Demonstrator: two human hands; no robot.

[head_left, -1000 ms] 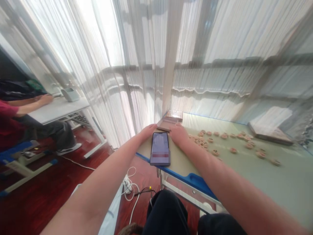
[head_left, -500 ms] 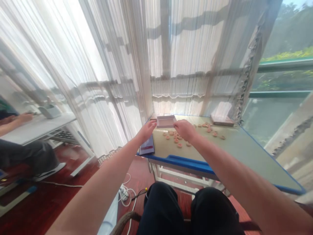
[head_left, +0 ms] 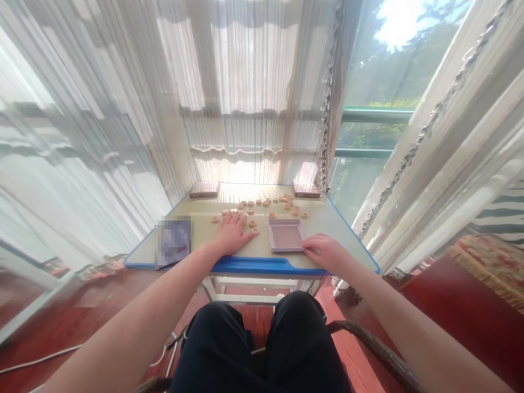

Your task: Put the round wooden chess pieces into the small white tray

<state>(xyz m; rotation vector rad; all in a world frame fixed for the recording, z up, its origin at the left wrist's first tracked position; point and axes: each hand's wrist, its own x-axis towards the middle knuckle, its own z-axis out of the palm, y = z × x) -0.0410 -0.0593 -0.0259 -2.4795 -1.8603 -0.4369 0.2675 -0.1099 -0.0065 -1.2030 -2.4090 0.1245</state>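
Centrally, seen from the wearer's head, a shallow square tray (head_left: 286, 237) lies open side up on a pale, blue-edged bench (head_left: 346, 232), near the front edge and right of the middle. The right hand (head_left: 325, 251) is at the tray's near right corner, its thumb and fingers closed on the wall there. The left hand (head_left: 232, 233) rests palm down with its fingers spread, at the near side of a loose scatter of round wooden game pieces (head_left: 250, 211); whether the palm covers any cannot be told. The tray looks light and thin-walled, perhaps card or thin wood, so it probably slides easily and could bow if squeezed mid-wall; corners, or two opposite walls held low, seem the firmest places to take hold. The pieces look small, hard and light, likely smooth enough to skid under a flat palm and hard to break; pinching one by its rim should suit best. Two flat brown boxes (head_left: 204, 190) sit at the far corners, one left, one right. On the left lies a flat dark item (head_left: 176, 243), partly blurred out. Sheer curtains (head_left: 245, 71) hang behind.
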